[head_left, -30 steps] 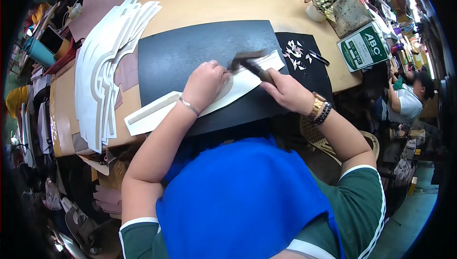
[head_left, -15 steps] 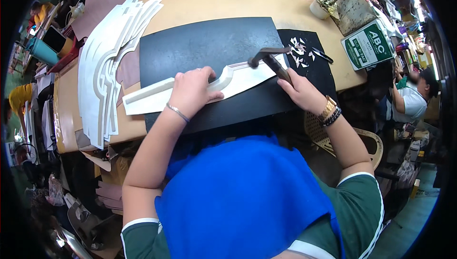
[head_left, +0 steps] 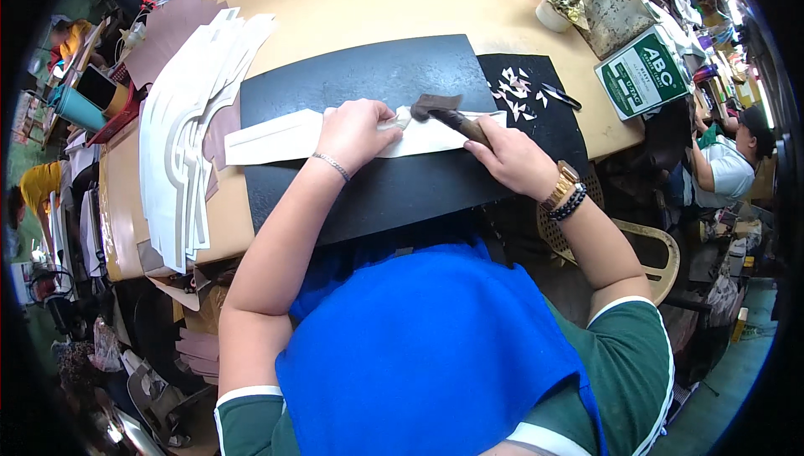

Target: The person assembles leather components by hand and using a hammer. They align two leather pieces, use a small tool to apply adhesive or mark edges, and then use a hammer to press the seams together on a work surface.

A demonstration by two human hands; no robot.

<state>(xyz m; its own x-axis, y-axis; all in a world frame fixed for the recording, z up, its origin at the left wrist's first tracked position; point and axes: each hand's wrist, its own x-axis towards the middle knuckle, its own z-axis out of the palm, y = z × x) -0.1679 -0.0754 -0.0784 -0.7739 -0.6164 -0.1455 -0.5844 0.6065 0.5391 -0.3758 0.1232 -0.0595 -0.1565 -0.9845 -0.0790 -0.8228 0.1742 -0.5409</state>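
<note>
A long white cut piece (head_left: 272,139), apparently leather or a similar sheet, lies across the black board (head_left: 360,71). My left hand (head_left: 353,133) is closed on it near its middle, thumb and fingers pinching its folded upper edge. The fingers hide part of that edge. My right hand (head_left: 521,161) grips the wooden handle of a hammer (head_left: 437,107). The hammer's dark head is down by the folded edge, just right of my left fingertips; whether it touches cannot be made out.
Left of the board is a stack of white cut pieces (head_left: 180,121). White scraps (head_left: 517,96) and a black-handled cutter (head_left: 563,97) lie on a black sheet at right. Beyond stand a green-and-white can (head_left: 643,75) and a white pot (head_left: 553,19). A person (head_left: 722,163) sits at far right.
The hammer head has moved left and down to the folded edge. My left hand has shifted right and up, its fingers closing on the fold, and the white piece has turned flatter across the board.
</note>
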